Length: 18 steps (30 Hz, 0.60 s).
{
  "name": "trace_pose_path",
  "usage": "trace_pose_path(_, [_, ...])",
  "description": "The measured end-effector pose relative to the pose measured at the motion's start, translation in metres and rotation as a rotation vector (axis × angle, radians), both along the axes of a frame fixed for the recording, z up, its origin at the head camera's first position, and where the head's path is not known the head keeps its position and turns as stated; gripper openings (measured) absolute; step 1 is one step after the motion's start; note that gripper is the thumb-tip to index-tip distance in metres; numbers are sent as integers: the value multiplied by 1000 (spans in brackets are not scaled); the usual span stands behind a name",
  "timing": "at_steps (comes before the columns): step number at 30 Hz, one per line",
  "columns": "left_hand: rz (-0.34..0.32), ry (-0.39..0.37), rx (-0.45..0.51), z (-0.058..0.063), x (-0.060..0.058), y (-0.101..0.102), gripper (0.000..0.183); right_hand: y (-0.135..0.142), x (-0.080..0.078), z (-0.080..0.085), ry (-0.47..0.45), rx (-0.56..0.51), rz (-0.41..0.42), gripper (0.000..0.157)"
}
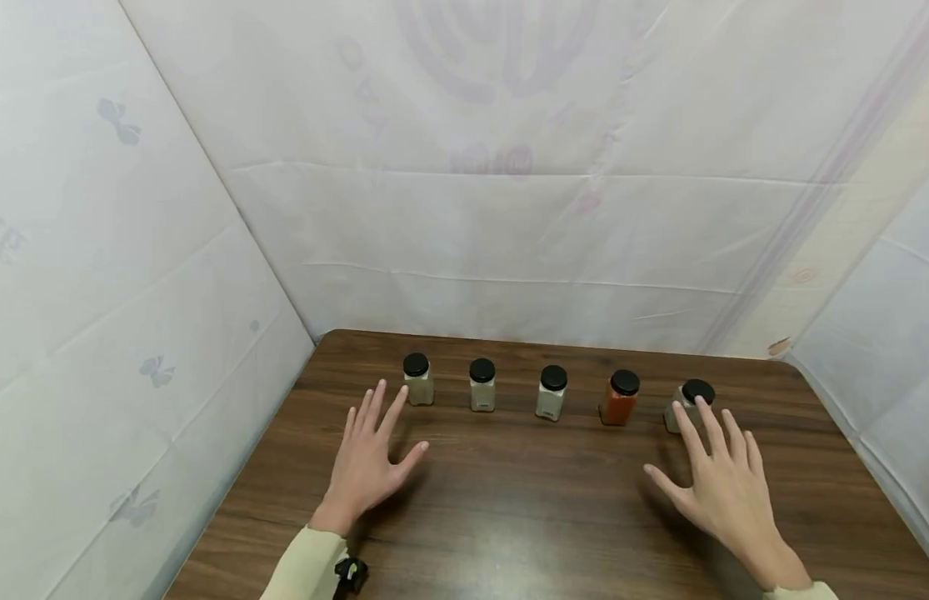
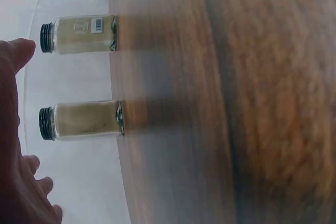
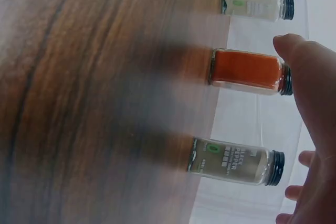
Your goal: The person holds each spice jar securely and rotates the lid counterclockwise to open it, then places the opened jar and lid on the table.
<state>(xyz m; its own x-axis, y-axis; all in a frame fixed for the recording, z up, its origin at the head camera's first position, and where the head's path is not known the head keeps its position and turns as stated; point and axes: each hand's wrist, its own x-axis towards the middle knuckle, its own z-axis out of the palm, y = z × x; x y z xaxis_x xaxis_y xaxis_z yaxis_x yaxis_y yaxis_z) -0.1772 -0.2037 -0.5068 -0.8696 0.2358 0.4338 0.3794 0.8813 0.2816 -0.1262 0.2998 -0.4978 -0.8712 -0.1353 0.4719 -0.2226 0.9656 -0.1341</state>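
Several glass spice jars with black lids stand upright in a row across the table. At the left end is a jar of beige powder (image 1: 419, 388), and my left hand (image 1: 367, 463) hovers just in front of it, fingers spread. Two jars of pale powder, one left of middle (image 1: 482, 390) and one in the middle (image 1: 550, 397), come after it. Beside them stands a jar of orange-red powder (image 1: 618, 405). The right-end jar, labelled black pepper (image 3: 228, 161), is partly hidden in the head view by my right hand (image 1: 722, 490), which is spread and holds nothing.
The brown wooden table (image 1: 501, 500) has rounded back corners. White printed sheeting (image 1: 464, 225) hangs behind it and along both sides. A black strap device (image 1: 351, 575) sits at my left wrist.
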Motion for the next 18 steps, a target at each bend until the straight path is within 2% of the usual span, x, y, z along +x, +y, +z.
trace_pose_path(3, [-10,-3,41,1,-1,-3,91,-2,-2,2,41,-7,2,106])
trace_pose_path(10, [-18,6,112,4,-6,-9,91,-12,-12,9,69,-32,12,109])
trace_pose_path(18, [-1,13,136,3,-9,-15,90,-23,-20,17,125,-22,58,101])
